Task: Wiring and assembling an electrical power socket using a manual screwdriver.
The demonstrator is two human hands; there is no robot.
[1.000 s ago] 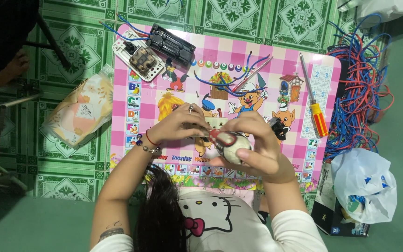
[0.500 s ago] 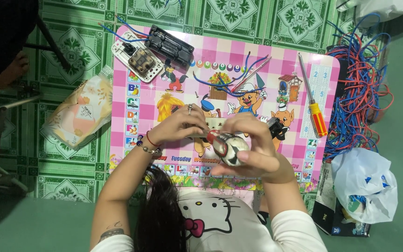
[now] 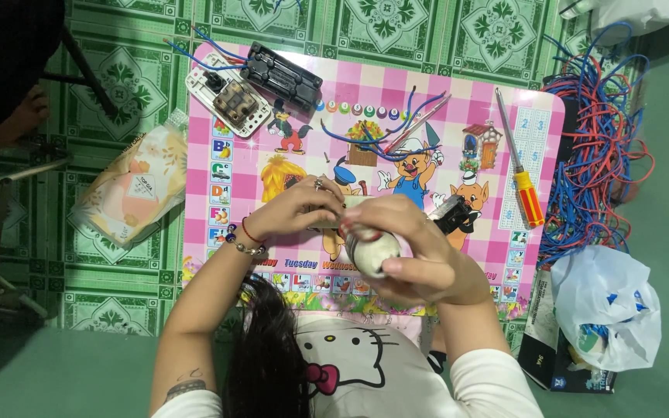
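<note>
My right hand (image 3: 423,259) is closed around a small round white part (image 3: 373,251), held just above the near edge of a pink picture table (image 3: 443,116). The fingers of my left hand (image 3: 300,207) pinch a small cream piece (image 3: 354,202) right at the top of that round part. The two hands touch each other over the table's middle front. A little black part (image 3: 452,213) lies on the table just beyond my right hand.
A screwdriver with a yellow and red handle (image 3: 522,186) lies at the table's right. A black battery holder (image 3: 282,76) and a switch plate (image 3: 230,102) sit at the far left, with loose blue and red wires (image 3: 387,133) near them. A wire tangle (image 3: 598,155), white bag (image 3: 605,306) and yellowish packet (image 3: 133,190) lie on the floor.
The round white part has turned a little in my right hand and sunk slightly toward me. My left fingers have stayed at its top.
</note>
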